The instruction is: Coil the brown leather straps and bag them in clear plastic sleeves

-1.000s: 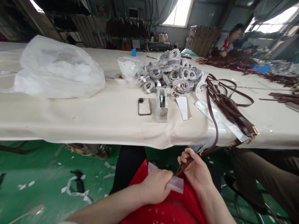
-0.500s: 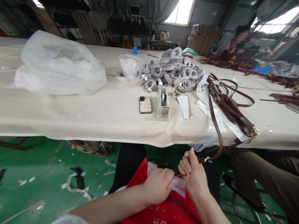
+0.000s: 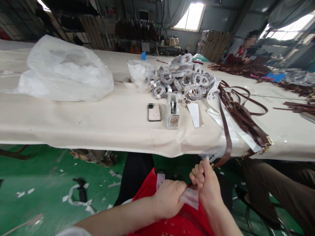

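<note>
The left hand (image 3: 169,198) is closed around a translucent sleeve (image 3: 191,198); the right hand (image 3: 208,185) is clenched on a brown strap (image 3: 226,147) hanging off the tabletop (image 3: 98,121), apparently to steady it. The tape dispenser (image 3: 172,115) stands near the front edge, presumably for reach.

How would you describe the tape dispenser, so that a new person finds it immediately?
Look at the long cream table, then at the heap of wrapped coils on it. The tape dispenser is just in front of the heap, between a small square thing and a white card. Unlike these flat neighbours, it stands up and has a roll slot on top.
</note>
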Available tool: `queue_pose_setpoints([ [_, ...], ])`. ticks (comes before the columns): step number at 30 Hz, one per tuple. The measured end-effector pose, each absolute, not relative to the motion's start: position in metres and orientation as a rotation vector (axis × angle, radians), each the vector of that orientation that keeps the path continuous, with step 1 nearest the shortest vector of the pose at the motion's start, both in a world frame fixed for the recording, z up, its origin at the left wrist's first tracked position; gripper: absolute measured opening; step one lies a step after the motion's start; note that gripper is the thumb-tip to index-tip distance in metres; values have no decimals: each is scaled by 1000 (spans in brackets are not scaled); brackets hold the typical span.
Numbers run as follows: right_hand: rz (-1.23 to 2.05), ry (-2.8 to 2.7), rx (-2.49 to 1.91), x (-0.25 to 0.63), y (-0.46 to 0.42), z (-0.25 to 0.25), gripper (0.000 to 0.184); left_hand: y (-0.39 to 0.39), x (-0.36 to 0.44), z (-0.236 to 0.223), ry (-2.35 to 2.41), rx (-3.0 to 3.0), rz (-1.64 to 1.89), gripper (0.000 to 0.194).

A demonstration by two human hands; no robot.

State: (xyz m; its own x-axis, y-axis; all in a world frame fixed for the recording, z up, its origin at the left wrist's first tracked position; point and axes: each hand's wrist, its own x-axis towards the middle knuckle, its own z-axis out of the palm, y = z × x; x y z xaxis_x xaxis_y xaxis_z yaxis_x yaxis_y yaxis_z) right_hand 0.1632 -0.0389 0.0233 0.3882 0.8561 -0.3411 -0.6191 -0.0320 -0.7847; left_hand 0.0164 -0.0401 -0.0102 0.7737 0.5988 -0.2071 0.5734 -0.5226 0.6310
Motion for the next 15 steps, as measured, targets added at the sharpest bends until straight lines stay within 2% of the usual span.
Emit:
queue_pose_setpoints([
  [9,1176,-483,-1220,150,-48,3,49,-41,21,-10,876,2229,68,29],
  [15,1096,-327,-1100,176,-37,13,43,-26,12,-10,826,2039,277,10],
])
